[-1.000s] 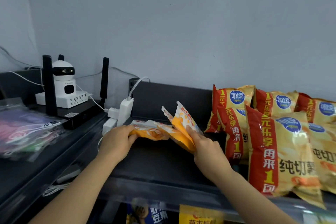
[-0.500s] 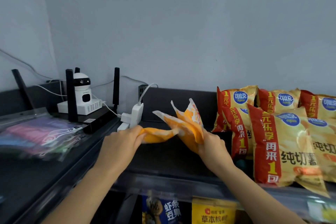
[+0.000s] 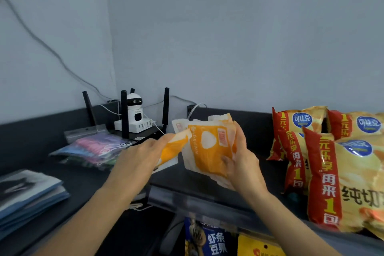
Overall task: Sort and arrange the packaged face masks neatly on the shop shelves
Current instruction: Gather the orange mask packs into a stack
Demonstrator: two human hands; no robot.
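Note:
My right hand point(image 3: 242, 158) grips a fanned bunch of orange-and-white face mask packets point(image 3: 209, 147), held upright above the dark top shelf point(image 3: 259, 176). My left hand point(image 3: 143, 151) pinches one more orange packet point(image 3: 172, 149) just left of that bunch, its corner touching it. On the dark side shelf to the left lies a clear bag of pink, blue and green masks point(image 3: 97, 147). Flat grey-blue packs point(image 3: 27, 191) are stacked at the far left.
A black router with antennas point(image 3: 124, 118) and a white robot-shaped camera point(image 3: 135, 114) stand in the corner, with white cables and a charger behind the packets. Yellow-red crisp bags point(image 3: 332, 162) fill the shelf's right side. Snack packs point(image 3: 209, 239) hang below.
Both hands have lifted the orange packets off the shelf and raised them. The bunch in my right hand now faces me. The view has swung left, showing more of the side shelf.

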